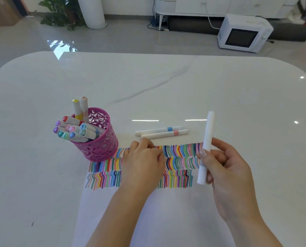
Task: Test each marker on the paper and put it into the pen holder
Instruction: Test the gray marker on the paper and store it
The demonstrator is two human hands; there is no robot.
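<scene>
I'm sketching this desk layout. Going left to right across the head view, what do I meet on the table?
Pink pen holder → left hand → white marker held by the right hand. The two loose markers overlap the left hand's span, so they are left out.

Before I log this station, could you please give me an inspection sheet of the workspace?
Surface: white glossy table; paper with rows of coloured strokes.
Job's things: pink pen holder holding stored markers; two loose markers lying beyond the paper; one white marker held.
Clutter: nothing seen.
Hands: left hand rests on the paper; right hand grips the white marker.
Cables: white cable behind the microwave.
Surroundings: microwave and potted plant on the floor.
</scene>
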